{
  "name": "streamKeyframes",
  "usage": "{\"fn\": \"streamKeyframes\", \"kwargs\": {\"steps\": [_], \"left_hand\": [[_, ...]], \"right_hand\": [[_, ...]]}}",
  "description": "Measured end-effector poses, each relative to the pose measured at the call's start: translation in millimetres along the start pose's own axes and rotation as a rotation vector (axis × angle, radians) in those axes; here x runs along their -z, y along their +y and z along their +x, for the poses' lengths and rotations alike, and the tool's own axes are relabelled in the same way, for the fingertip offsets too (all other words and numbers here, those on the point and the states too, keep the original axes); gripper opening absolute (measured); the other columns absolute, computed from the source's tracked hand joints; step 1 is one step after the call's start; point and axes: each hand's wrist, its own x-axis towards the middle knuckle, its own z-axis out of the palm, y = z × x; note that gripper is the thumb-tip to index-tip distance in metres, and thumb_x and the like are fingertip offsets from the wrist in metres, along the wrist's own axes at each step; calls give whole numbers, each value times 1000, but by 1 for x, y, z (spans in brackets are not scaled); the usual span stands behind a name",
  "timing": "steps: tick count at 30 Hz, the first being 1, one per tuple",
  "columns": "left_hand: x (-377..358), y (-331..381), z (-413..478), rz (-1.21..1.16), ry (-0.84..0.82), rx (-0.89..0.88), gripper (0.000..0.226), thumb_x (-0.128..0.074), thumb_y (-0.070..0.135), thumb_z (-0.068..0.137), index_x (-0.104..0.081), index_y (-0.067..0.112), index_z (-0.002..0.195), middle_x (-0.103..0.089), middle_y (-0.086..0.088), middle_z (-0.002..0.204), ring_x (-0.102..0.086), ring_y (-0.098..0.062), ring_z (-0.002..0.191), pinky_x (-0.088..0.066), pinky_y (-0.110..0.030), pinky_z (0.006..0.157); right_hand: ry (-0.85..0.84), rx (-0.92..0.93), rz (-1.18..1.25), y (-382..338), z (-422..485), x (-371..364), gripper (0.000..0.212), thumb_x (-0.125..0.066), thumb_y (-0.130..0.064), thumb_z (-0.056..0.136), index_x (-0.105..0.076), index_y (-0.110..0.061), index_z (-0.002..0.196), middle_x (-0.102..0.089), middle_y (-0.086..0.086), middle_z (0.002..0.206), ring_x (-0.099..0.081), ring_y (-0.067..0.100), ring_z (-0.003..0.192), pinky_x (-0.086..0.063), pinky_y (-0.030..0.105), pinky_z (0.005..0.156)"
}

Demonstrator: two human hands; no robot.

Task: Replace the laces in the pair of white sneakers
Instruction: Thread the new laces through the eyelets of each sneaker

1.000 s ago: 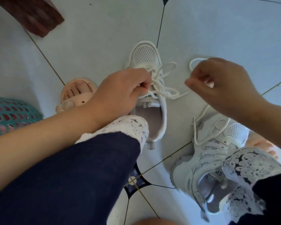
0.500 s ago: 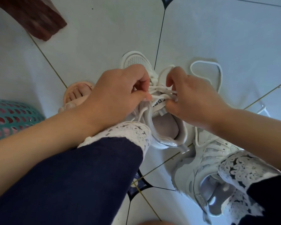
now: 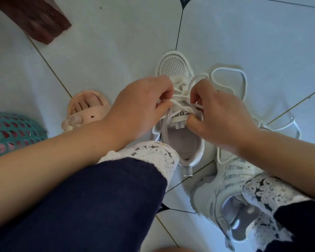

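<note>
A white mesh sneaker (image 3: 173,66) stands on the tiled floor, toe pointing away from me. Over its tongue, my left hand (image 3: 140,108) pinches the white lace (image 3: 182,106) from the left side. My right hand (image 3: 220,117) pinches the same lace at the tongue's right side. The lace's loose end loops over the floor (image 3: 244,82) to the right. The second white sneaker (image 3: 225,188) lies at the lower right, partly under my right forearm and knee, with its own lace trailing on the floor (image 3: 287,124).
My foot in a pink sandal (image 3: 87,108) rests left of the sneaker. A teal mesh basket (image 3: 11,131) stands at the left edge. A dark red wooden piece (image 3: 35,17) juts in at the top left. My dark trouser legs with white lace cuffs (image 3: 153,153) fill the foreground.
My right hand has come in from the right to the sneaker's tongue and gripped the lace there. The lace's loose end now lies looped on the floor. The left hand stays on the lace.
</note>
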Motion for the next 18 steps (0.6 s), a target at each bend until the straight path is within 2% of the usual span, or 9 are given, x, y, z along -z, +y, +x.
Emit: {"fn": "streamKeyframes", "kwargs": {"steps": [2, 3, 5, 8, 11, 14, 16, 18], "left_hand": [[-3, -2, 1, 73, 6, -63, 8, -62, 12, 80, -57, 7, 85, -48, 7, 74, -44, -13, 63, -37, -26, 58], [-4, -1, 2, 101, -14, -44, 10, -59, 14, 82, -57, 5, 87, -51, -1, 78, -49, -22, 66, -38, -32, 58], [-7, -1, 4, 164, -84, 53, 13, -51, 22, 87, -53, 8, 89, -50, -4, 80, -49, -26, 70, -34, -33, 58], [-8, -1, 4, 143, -147, 96, 18, -45, 26, 90, -46, 13, 78, -47, 0, 67, -43, -21, 61, -27, -30, 55], [-3, 0, -2, 31, -146, -2, 21, -54, 24, 86, -49, 13, 68, -45, 4, 56, -39, -13, 51, -30, -28, 52], [3, 2, -5, 16, -96, -113, 20, -58, 18, 80, -51, 11, 63, -46, 3, 54, -33, -1, 47, -29, -16, 48], [4, 1, -7, 3, -89, -125, 20, -60, 13, 79, -52, 10, 62, -44, 5, 53, -31, 1, 47, -33, -11, 54], [4, -1, -9, -1, -127, -122, 22, -61, 12, 80, -50, 11, 62, -40, 7, 53, -31, 1, 47, -32, -8, 57]], "right_hand": [[-14, 2, 22, 0, -2, -3, 29, -55, -23, 73, -31, -23, 89, -38, -6, 60, -44, 29, 59, -24, 17, 48], [-23, 0, 30, 0, -3, -5, 29, -55, -23, 73, -31, -23, 89, -38, -8, 59, -45, 29, 58, -25, 17, 49], [-33, -16, 40, 1, -4, -9, 29, -56, -20, 74, -31, -22, 89, -37, -10, 59, -45, 27, 56, -25, 19, 47], [4, -76, 34, 6, -1, -9, 28, -57, -17, 73, -33, -20, 88, -39, -10, 60, -39, 20, 53, -24, 20, 46], [34, -133, 22, 10, 4, -6, 27, -57, -17, 73, -34, -19, 86, -37, -11, 58, -36, 13, 50, -22, 21, 46], [67, -165, 51, 11, 6, -6, 25, -57, -17, 72, -35, -19, 84, -38, -11, 56, -35, 3, 51, -22, 22, 46], [67, -167, 56, 9, 5, -6, 26, -57, -18, 72, -35, -19, 84, -38, -11, 57, -35, 5, 51, -23, 21, 46], [38, -144, 11, 6, 1, -6, 27, -57, -18, 72, -33, -21, 86, -37, -11, 58, -38, 16, 52, -23, 22, 47]]}}
